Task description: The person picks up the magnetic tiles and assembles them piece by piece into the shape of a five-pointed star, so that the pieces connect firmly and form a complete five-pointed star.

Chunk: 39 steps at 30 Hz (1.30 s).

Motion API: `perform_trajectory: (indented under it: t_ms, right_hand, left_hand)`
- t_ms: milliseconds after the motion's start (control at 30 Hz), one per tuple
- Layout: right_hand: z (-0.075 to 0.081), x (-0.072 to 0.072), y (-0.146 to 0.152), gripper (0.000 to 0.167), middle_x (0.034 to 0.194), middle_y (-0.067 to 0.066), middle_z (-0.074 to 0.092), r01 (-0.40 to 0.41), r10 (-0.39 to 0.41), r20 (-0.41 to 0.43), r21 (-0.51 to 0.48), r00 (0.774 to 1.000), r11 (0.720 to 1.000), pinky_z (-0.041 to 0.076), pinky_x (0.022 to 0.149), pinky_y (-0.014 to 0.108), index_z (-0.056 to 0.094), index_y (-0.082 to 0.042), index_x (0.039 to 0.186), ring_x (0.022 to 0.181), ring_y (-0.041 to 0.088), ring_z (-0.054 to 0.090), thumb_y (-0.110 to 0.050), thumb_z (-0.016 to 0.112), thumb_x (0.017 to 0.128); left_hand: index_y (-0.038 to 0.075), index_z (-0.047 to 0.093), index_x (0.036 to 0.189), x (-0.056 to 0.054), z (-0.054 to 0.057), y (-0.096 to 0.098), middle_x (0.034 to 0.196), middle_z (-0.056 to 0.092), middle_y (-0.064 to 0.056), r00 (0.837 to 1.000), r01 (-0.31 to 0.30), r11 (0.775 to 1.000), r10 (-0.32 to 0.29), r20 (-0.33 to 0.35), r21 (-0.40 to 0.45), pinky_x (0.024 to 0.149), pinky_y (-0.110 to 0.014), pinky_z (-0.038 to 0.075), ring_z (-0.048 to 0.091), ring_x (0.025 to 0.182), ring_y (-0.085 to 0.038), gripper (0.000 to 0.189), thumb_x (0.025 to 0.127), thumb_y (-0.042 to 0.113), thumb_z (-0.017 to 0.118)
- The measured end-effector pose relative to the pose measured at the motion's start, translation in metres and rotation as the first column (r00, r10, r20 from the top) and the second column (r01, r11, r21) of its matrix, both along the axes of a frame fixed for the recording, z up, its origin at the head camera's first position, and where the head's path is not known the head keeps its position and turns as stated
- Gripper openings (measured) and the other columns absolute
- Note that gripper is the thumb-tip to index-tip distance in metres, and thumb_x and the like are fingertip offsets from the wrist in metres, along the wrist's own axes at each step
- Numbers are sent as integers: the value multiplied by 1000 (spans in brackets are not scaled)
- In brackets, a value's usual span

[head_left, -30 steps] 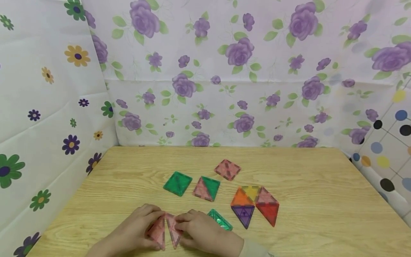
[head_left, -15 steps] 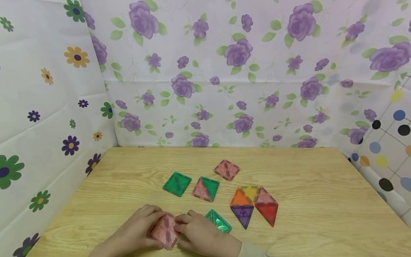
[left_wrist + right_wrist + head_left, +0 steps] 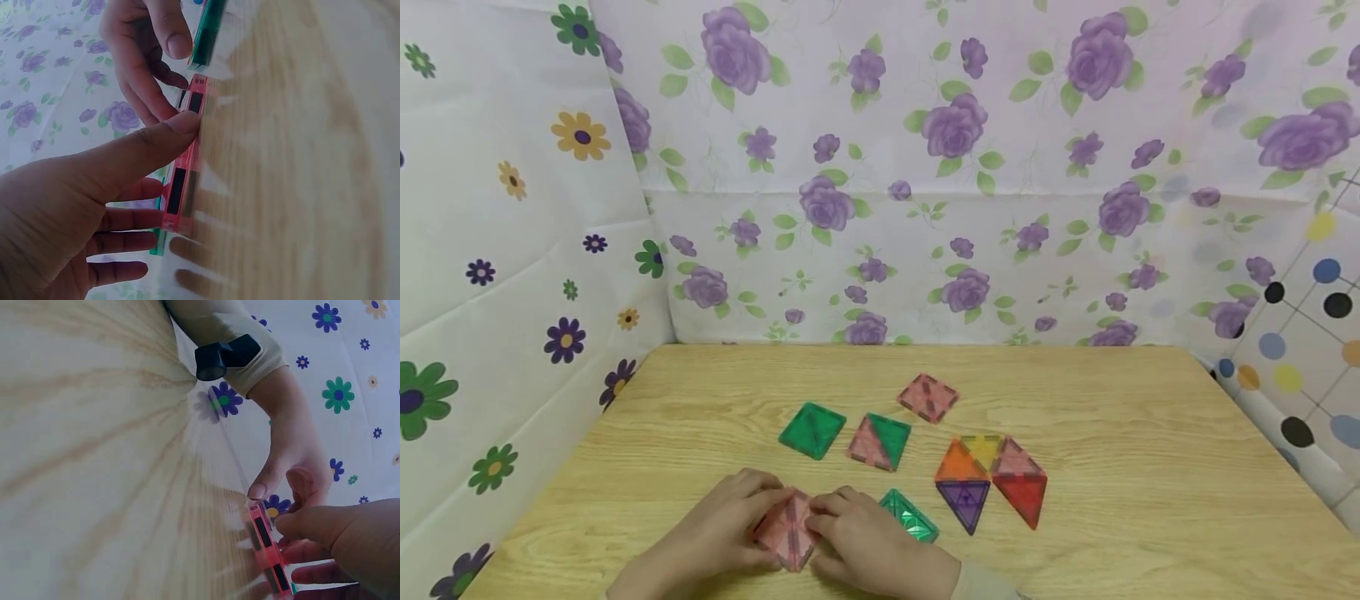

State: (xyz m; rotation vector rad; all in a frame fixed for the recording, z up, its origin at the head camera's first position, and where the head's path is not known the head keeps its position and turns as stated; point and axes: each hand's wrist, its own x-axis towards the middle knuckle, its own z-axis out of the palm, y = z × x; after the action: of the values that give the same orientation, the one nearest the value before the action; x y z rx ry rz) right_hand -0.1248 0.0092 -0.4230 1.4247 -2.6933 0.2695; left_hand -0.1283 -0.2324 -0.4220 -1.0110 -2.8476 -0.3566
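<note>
Two pink translucent triangular magnetic tiles (image 3: 792, 533) lie edge to edge on the table, forming a diamond. My left hand (image 3: 730, 521) grips the left tile, fingers at its far edge and thumb at its near edge. My right hand (image 3: 872, 537) pinches the right tile the same way. In the left wrist view the left thumb presses the pink edge (image 3: 178, 187), where dark magnet strips show. The right wrist view has both thumbs against the pink tiles (image 3: 269, 547). Part of each tile is hidden by the fingers. Green tiles (image 3: 910, 517) lie just beyond the right hand.
Farther back lie a green diamond (image 3: 812, 430), a pink-and-green one (image 3: 880, 442) and a pink one (image 3: 928, 397). To the right sits a cluster with orange (image 3: 961, 462), yellow, pink, purple (image 3: 966, 502) and red (image 3: 1024, 498) triangles. Flowered cloths stand behind and at the left.
The two pink triangles, apart at their near ends a second ago, have closed up into one diamond. The right hand's tile swung left against the other; both hands kept their hold.
</note>
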Motion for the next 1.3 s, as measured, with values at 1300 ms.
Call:
perform_trajectory:
  t_ms: [1300]
  right_hand:
    - [82,-9,95,35,125,9,64,190,-178,74,-193,981,963,55,90,37,66,-8,119,115,26,62,-30,65,92]
  left_hand:
    - [10,61,126,-26,37,98,121,62,-4,964,66,985,-22,-266,158,96,-40,49,57,112,-21,56,81,41,74]
